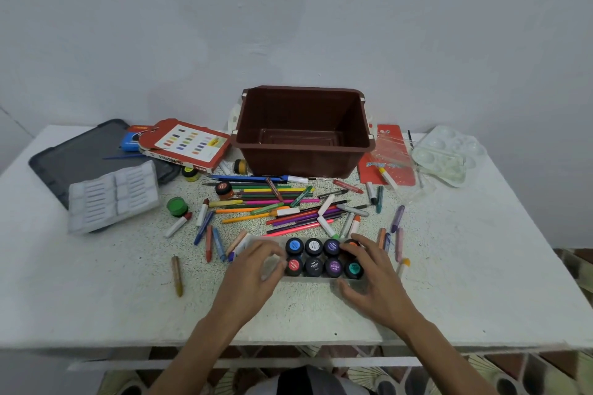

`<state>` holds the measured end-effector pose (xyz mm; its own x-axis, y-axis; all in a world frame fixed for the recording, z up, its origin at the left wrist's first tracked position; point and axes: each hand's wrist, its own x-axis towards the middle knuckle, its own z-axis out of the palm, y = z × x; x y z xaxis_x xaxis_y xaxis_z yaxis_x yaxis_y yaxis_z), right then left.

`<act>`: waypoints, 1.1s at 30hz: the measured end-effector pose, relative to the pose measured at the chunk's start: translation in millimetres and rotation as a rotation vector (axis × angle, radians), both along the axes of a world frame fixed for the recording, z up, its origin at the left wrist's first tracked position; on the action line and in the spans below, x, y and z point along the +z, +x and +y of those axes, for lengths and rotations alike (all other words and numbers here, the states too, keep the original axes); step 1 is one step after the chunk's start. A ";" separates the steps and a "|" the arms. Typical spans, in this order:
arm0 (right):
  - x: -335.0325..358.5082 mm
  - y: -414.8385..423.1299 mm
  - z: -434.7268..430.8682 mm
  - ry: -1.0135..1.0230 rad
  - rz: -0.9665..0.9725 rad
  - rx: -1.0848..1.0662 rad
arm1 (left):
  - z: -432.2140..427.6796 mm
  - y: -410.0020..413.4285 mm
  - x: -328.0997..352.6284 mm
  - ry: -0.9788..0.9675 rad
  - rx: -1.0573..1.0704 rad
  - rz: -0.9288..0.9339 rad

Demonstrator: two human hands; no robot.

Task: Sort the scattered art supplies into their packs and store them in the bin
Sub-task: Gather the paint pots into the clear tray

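A clear paint tray (316,279) near the table's front holds two rows of black-lidded poster paint jars (313,256). My left hand (253,269) grips the tray's left end. My right hand (372,272) curls round an orange-topped jar (352,244) at the tray's right end. Behind lies a scatter of colour pencils, markers and crayons (282,208). Loose paint jars stand further back: green (177,206), orange (223,189), yellow (190,172). An empty brown bin (303,151) stands at the back centre.
A white crayon insert (114,196) lies on a dark grey lid (80,154) at the left, beside a red oil pastel box (186,144). At the right are a red pencil pack (390,154) and a clear palette (449,154). One brown crayon (177,276) lies front left.
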<state>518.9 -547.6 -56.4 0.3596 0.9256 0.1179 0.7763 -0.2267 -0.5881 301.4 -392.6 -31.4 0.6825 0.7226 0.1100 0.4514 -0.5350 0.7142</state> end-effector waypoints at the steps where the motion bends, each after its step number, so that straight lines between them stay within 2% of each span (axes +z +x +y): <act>1: 1.2 -0.2 0.4 -0.005 -0.003 0.001 | 4.4 -0.4 1.6 0.015 0.018 -0.001; 13: 18.3 -13.6 26.9 -0.055 -0.264 0.154 | 103.8 9.1 7.4 0.257 0.308 0.084; 18: 14.3 -16.5 32.5 -0.081 -0.316 0.173 | 142.4 13.0 3.9 0.225 0.374 0.240; 22: 13.9 -15.1 33.6 -0.088 -0.310 0.184 | 153.8 17.5 4.6 0.232 0.342 0.301; 27: 13.7 -12.3 32.8 -0.081 -0.303 0.185 | 155.5 18.7 7.0 0.235 0.335 0.272; 31: 12.4 -11.8 32.8 -0.086 -0.293 0.180 | 145.2 14.4 12.1 0.303 0.293 0.118; 33: 12.4 -11.9 33.2 -0.084 -0.295 0.171 | 136.6 12.6 17.2 0.278 0.229 0.065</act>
